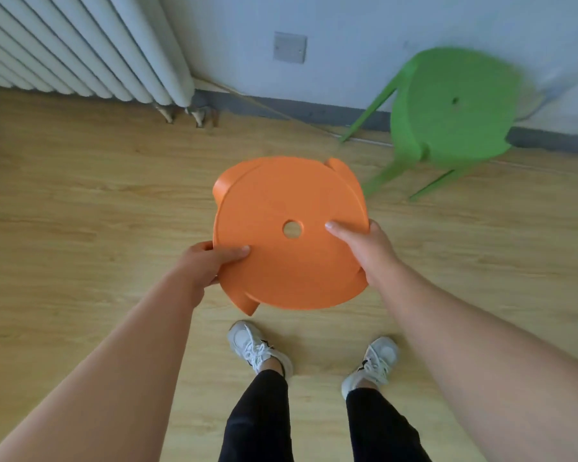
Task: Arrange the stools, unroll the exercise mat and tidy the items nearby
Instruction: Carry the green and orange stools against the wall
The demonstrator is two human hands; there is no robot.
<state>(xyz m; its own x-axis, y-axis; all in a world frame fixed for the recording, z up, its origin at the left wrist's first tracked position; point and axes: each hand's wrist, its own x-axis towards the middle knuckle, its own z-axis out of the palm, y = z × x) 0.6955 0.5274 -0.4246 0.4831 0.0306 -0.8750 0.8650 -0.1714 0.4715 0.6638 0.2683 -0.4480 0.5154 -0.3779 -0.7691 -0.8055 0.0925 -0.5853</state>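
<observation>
Round orange plastic stool (291,235), seat with a central round hole: held over the light wood-grain laminate floor (80,201), seat top facing the camera, leg stubs visible at the upper left, upper right and lower left edges. Whether the legs touch the floor: cannot tell.

Left hand (211,261): clasped on the left rim of the orange seat, thumb flat on the top surface, fingers curled under the edge.

Right hand (364,248): clasped on the right rim of the same seat, thumb lying on top near the central hole, fingers wrapped beneath and hidden.

Round green plastic stool (451,108), small central hole in the seat: to the upper right, close to the wall, well apart from the orange stool, tilted, three thin legs visible slanting down to the left; outline blurred.

White ribbed metal radiator (80,45): upper left, against the wall, on short feet above the floor.

Grey rectangular wall plate (290,47): on the pale wall (347,28) between the radiator and the green stool.

Dark grey skirting board (281,110): along the foot of the wall.

Pair of white lace-up trainers (254,348): on the floor directly below the orange stool, with black trouser legs (257,418) above them.
</observation>
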